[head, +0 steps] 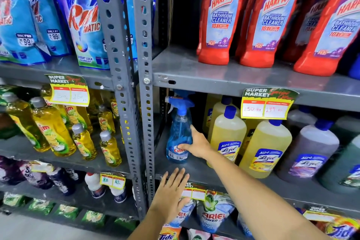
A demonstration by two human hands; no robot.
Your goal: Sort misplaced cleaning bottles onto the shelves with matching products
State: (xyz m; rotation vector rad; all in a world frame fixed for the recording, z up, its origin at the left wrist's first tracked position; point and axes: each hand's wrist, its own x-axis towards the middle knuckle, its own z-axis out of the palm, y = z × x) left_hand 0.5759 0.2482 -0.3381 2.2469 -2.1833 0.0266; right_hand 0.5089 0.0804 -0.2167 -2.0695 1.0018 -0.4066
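Head view, near to far. Bottom centre: left hand [171, 191] flat, fingers spread apart, holding nothing, hovering over front lip of grey metal shelf [194, 171], just above yellow price tag [192, 194] and detergent pouches [212, 214] below. Mid frame: right hand [194, 144] reaching in from lower right, thumb across label, index up along side of blue spray bottle [178, 138]; fingers open around it, partly wrapped, not seen clamped. Bottle upright at left end of middle shelf, close to perforated upright post [145, 103], beside yellow Lizol bottles [228, 134] — prob. the misplaced item, since nothing alongside matches. Risks, judged: loose grip on smooth wet-look plastic could slip; tall narrow body w/ top-heavy trigger head could tip if pushed not lifted; trigger nozzle sits right under shelf edge above, could snag if raised straight up; elbow or forearm could knock nearest Lizol on pull-out. Materials: spray bottle clear rigid plastic, blue liquid, waisted shape, opaque blue trigger. Lizol bottles translucent, squat, rounded shoulders, blue screw caps, glossy labels. Shelving painted steel, scuffed, slotted angle posts w/ bolts. Left of frame: slim yellow dish-liquid bottles [52, 132], grey caps. Upper right: red Harpic bottles [220, 17], opaque, angled necks. Upper left: soft glossy blue Rin pouches [83, 17].
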